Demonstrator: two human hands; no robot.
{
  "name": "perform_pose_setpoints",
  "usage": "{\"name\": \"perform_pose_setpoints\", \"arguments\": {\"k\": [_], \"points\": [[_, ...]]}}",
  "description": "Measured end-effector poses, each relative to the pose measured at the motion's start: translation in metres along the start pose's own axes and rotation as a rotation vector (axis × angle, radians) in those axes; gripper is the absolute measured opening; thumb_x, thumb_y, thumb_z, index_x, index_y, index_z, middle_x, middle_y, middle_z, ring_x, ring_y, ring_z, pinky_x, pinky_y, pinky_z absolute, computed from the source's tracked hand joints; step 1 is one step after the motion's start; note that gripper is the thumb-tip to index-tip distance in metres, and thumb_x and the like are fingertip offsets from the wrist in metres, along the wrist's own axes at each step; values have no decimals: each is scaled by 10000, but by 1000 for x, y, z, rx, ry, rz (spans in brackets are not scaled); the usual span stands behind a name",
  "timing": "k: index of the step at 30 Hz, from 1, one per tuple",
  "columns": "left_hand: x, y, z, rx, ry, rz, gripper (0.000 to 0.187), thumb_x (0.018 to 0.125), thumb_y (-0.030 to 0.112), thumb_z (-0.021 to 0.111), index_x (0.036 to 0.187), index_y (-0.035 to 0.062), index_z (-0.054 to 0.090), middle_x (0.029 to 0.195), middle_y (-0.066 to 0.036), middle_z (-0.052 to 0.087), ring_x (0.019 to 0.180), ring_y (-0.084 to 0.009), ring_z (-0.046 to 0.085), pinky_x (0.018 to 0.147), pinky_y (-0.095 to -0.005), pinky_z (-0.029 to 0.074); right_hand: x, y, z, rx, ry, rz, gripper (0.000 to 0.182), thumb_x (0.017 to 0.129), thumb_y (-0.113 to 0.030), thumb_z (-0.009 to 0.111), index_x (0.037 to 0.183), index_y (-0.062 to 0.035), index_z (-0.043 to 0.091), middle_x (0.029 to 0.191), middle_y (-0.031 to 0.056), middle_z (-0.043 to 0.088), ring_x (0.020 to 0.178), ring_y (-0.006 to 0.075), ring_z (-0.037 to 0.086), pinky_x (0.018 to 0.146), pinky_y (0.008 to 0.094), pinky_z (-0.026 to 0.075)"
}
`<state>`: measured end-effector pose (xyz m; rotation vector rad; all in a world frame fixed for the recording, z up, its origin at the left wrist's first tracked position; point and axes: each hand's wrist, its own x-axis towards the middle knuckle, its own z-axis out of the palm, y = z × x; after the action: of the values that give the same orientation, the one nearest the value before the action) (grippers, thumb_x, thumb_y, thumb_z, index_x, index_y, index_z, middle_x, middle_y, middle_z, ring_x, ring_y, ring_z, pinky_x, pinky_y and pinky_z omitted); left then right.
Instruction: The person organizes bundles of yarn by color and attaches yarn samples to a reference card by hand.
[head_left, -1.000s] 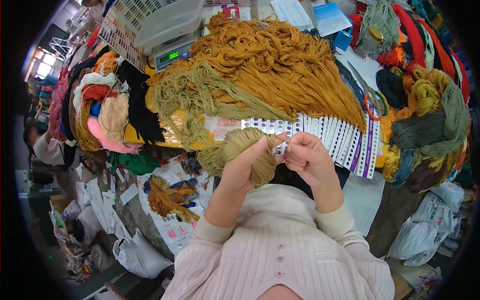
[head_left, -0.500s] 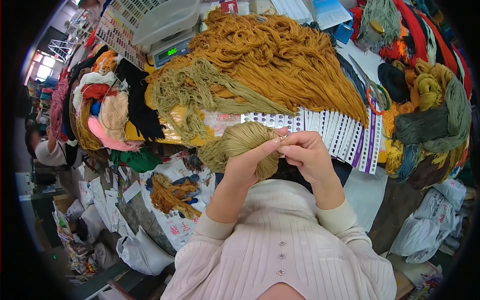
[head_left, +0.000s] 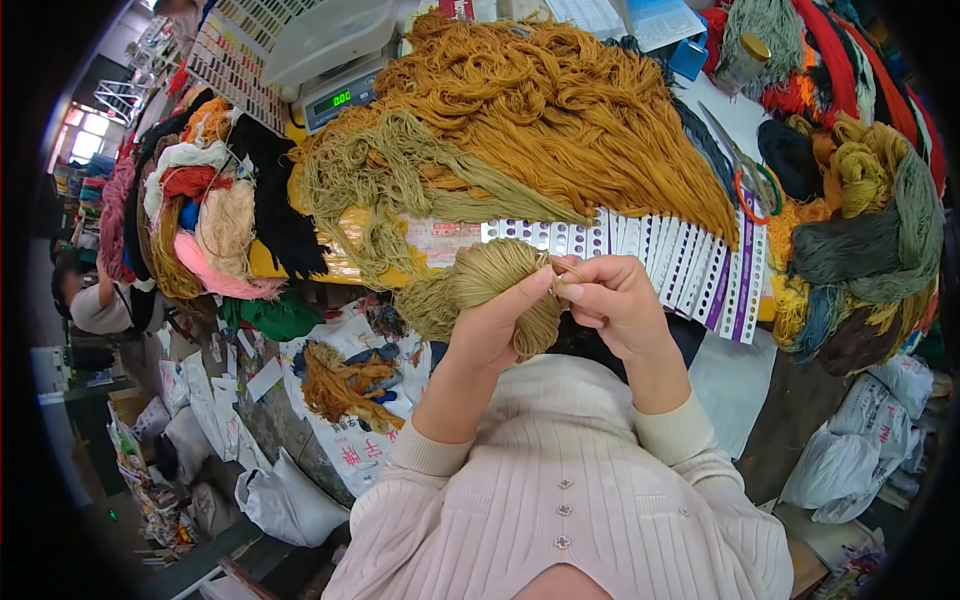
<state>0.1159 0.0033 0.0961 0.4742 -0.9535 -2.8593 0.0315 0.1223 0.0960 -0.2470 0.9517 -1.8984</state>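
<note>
An olive-beige yarn skein (head_left: pixel 497 283) is gripped in my left hand (head_left: pixel 492 325), its thumb pressed over the near side. Beside it my right hand (head_left: pixel 612 298) pinches a thin strand at the skein's right end, close to my left thumb tip. Behind both hands, a large mass of golden-brown yarn (head_left: pixel 560 110) lies on the table, with looser pale olive yarn (head_left: pixel 375 180) at its left. Cards with rows of punched holes (head_left: pixel 660 262) stick out below the golden yarn.
A scale (head_left: pixel 342 100) bearing a clear plastic tub (head_left: pixel 325 40) stands at the back left. Scissors (head_left: pixel 740 160) lie at the right near a lidded jar (head_left: pixel 743 62). White bags (head_left: pixel 290 505) rest on the floor. Another person's sleeve (head_left: pixel 100 308) shows at far left.
Both hands remain at the skein. My right fingers have shifted slightly at the strand, and the view has moved a little.
</note>
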Motion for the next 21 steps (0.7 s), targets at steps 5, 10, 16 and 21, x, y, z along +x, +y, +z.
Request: {"name": "perform_pose_setpoints", "arguments": {"k": [5,10,16,21], "points": [[0,0,0,-20,21,2,189,805,85,468,939,-38,517,881,-92,550,802,-138,530,699,-244,433,1,3,10,-355,84,-84,99,677,25,567,766,63,584,643,18,523,453,29,352,397,160,258],[0,-1,-1,-23,-14,-4,228,830,139,429,925,-47,521,893,-106,546,804,-152,531,706,-257,434,1,2,3,-193,20,-76,71,693,14,572,760,35,580,695,24,550,567,32,445,476,162,337],[-5,-3,-4,-123,-60,35,318,863,201,352,983,-60,489,1075,-161,461,957,-191,470,807,-342,402,-3,2,-15,185,-121,5,96,732,-7,533,820,31,545,657,30,528,494,41,400,435,156,307],[-4,-8,-8,-133,-136,53,350,866,191,334,1110,-49,407,1172,-142,397,1035,-196,420,846,-348,378,-2,0,-4,137,30,53,119,769,-68,520,832,29,547,574,-14,478,420,14,310,393,142,252]]}}
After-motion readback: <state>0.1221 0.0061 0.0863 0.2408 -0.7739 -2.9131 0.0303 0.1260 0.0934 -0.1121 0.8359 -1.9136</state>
